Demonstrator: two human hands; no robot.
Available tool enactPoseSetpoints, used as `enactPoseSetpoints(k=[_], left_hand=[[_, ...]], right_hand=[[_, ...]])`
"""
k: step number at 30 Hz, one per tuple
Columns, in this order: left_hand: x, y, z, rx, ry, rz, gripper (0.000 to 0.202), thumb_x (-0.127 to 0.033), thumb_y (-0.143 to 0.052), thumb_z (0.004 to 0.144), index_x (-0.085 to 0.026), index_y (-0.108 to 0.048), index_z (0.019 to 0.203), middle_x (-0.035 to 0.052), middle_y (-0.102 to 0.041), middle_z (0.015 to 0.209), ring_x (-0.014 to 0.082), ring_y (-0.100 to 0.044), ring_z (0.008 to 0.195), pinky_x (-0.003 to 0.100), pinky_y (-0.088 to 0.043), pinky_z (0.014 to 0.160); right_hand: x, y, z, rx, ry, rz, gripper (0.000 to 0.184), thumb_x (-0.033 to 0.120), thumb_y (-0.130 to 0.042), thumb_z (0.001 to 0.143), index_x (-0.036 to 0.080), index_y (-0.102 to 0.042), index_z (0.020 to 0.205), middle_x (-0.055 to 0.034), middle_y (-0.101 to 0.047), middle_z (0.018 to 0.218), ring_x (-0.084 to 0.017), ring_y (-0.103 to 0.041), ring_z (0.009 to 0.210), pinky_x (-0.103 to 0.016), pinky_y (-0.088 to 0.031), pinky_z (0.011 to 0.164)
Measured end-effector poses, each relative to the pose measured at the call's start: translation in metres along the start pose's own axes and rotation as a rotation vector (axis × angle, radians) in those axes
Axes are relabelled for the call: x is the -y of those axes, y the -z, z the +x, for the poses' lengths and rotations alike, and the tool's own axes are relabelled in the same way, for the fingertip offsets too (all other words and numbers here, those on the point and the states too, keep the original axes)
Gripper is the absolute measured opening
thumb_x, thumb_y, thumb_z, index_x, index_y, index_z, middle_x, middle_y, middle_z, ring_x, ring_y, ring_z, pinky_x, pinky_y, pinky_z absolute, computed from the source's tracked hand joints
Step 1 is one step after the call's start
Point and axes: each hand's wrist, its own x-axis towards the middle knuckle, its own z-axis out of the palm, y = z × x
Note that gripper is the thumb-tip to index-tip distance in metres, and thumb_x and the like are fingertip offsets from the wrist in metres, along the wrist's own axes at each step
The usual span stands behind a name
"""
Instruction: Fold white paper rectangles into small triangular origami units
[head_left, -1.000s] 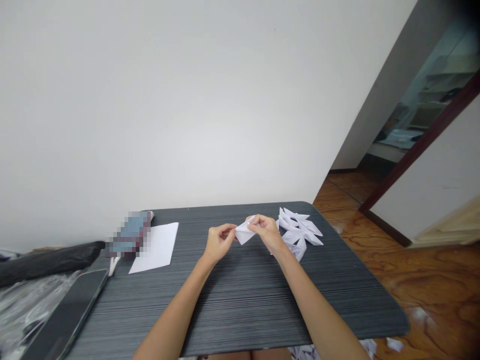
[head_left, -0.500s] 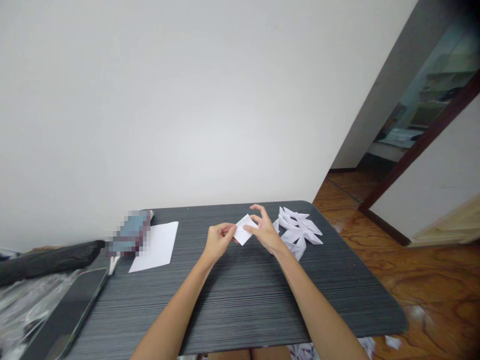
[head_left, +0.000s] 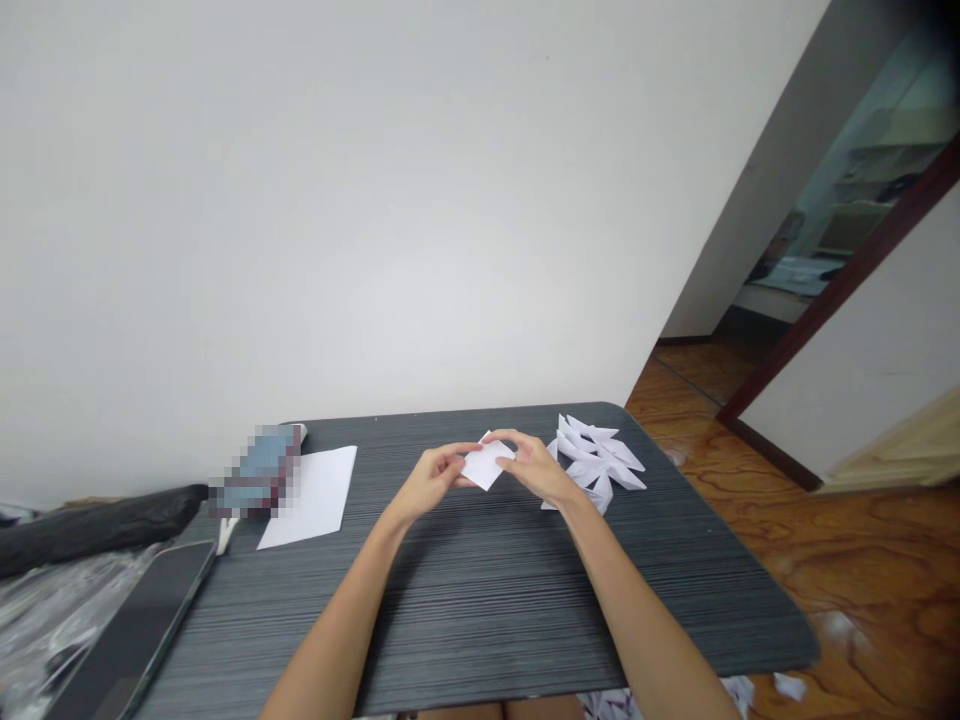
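A small folded square of white paper [head_left: 484, 468] is held up above the dark table, one corner toward me. My left hand [head_left: 431, 480] pinches its left corner, thumb below and index finger along the upper left edge. My right hand [head_left: 536, 467] grips the right side, with the thumb on the paper's face and the index finger curled over the top corner. Some fingertips are hidden behind the paper. Just right of my right hand lies a group of folded white paper pieces [head_left: 600, 455] with pointed ends.
Flat white paper sheets [head_left: 319, 495] lie at the left of the dark table [head_left: 480, 610], beside a blurred-out item [head_left: 259, 468]. A phone-like dark slab [head_left: 135, 630] and a black bundle [head_left: 97, 525] are farther left. A white wall [head_left: 450, 220] stands behind. Paper pieces [head_left: 611, 703] lie below the front edge.
My right index finger has come down from its raised position onto the paper's top corner. My left index finger has stretched along the upper edge. The paper stays in nearly the same place.
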Motion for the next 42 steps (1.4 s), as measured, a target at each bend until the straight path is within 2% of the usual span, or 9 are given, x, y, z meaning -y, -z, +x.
enactPoseSetpoints(k=[6,10,13,17,20,24,29,34,42], left_hand=[[-0.007,0.012,-0.008,0.061,-0.370,0.689,0.032,-0.026,-0.047,0.079,-0.020,-0.052,0.110,0.0092,-0.048,0.118,0.0197,-0.048,0.104,0.034,-0.038,0.088],[-0.003,0.011,-0.008,0.005,-0.389,0.820,0.027,-0.020,-0.036,0.084,-0.018,-0.057,0.100,0.0080,-0.058,0.101,0.0154,-0.055,0.089,0.027,-0.043,0.078],[-0.002,0.010,-0.007,-0.014,-0.280,0.739,0.029,-0.023,-0.034,0.085,-0.015,-0.062,0.081,0.0045,-0.065,0.075,0.0127,-0.059,0.070,0.023,-0.044,0.068],[-0.008,0.009,-0.007,0.015,-0.128,0.521,0.035,-0.031,-0.037,0.084,-0.012,-0.061,0.067,0.0038,-0.065,0.062,0.0104,-0.058,0.053,0.019,-0.044,0.056],[-0.010,0.007,-0.007,0.066,-0.039,0.364,0.036,-0.035,-0.041,0.081,-0.010,-0.060,0.064,0.0056,-0.064,0.058,0.0116,-0.060,0.051,0.019,-0.043,0.051],[-0.006,0.005,-0.004,0.080,0.075,0.112,0.039,-0.042,-0.045,0.077,-0.007,-0.058,0.064,0.0088,-0.064,0.056,0.0136,-0.060,0.048,0.019,-0.040,0.043],[-0.001,0.002,0.001,0.043,0.199,-0.177,0.056,-0.051,-0.036,0.078,-0.004,-0.057,0.055,0.0125,-0.061,0.049,0.0150,-0.058,0.042,0.021,-0.041,0.039],[-0.002,0.006,-0.001,0.032,0.200,-0.241,0.041,-0.042,-0.051,0.074,-0.003,-0.058,0.060,0.0104,-0.062,0.051,0.0145,-0.060,0.045,0.021,-0.044,0.043],[-0.009,0.010,-0.005,0.081,0.203,-0.257,0.033,-0.038,-0.056,0.072,-0.005,-0.056,0.069,0.0096,-0.064,0.059,0.0162,-0.062,0.050,0.022,-0.047,0.045]], right_hand=[[0.009,0.001,-0.002,0.011,-0.227,0.172,0.027,0.015,-0.061,0.061,0.017,-0.060,0.087,-0.0014,-0.060,0.081,-0.012,-0.056,0.069,-0.025,-0.043,0.066],[0.013,-0.001,-0.005,0.118,-0.319,0.156,0.025,0.027,-0.060,0.066,0.016,-0.060,0.088,-0.0045,-0.059,0.084,-0.012,-0.056,0.067,-0.026,-0.044,0.063],[0.013,0.000,-0.006,0.092,-0.321,-0.134,0.031,0.040,-0.050,0.074,0.015,-0.063,0.086,-0.0108,-0.056,0.098,-0.016,-0.055,0.076,-0.027,-0.044,0.060],[0.017,-0.003,-0.006,0.080,-0.049,-0.421,0.026,0.035,-0.058,0.069,0.017,-0.064,0.087,-0.0079,-0.055,0.105,-0.019,-0.050,0.094,-0.026,-0.041,0.071],[0.018,-0.007,-0.007,0.126,-0.002,-0.443,0.022,0.032,-0.056,0.072,0.015,-0.064,0.081,-0.0014,-0.061,0.076,-0.015,-0.053,0.072,-0.023,-0.039,0.062],[0.016,-0.007,-0.008,0.121,-0.067,-0.428,0.030,0.035,-0.049,0.075,0.010,-0.063,0.064,0.0017,-0.053,0.055,-0.011,-0.047,0.054,-0.021,-0.032,0.049],[0.015,-0.003,-0.007,0.171,-0.107,-0.255,0.031,0.035,-0.050,0.074,0.010,-0.066,0.081,-0.0016,-0.061,0.064,-0.013,-0.050,0.058,-0.023,-0.036,0.053],[0.015,-0.001,-0.007,0.172,-0.090,-0.206,0.032,0.033,-0.054,0.071,0.014,-0.064,0.096,-0.0067,-0.066,0.085,-0.018,-0.056,0.075,-0.030,-0.041,0.067],[0.024,-0.002,-0.010,0.162,-0.104,-0.239,0.023,0.025,-0.052,0.072,0.016,-0.067,0.087,-0.0039,-0.067,0.075,-0.013,-0.055,0.058,-0.023,-0.042,0.051]])
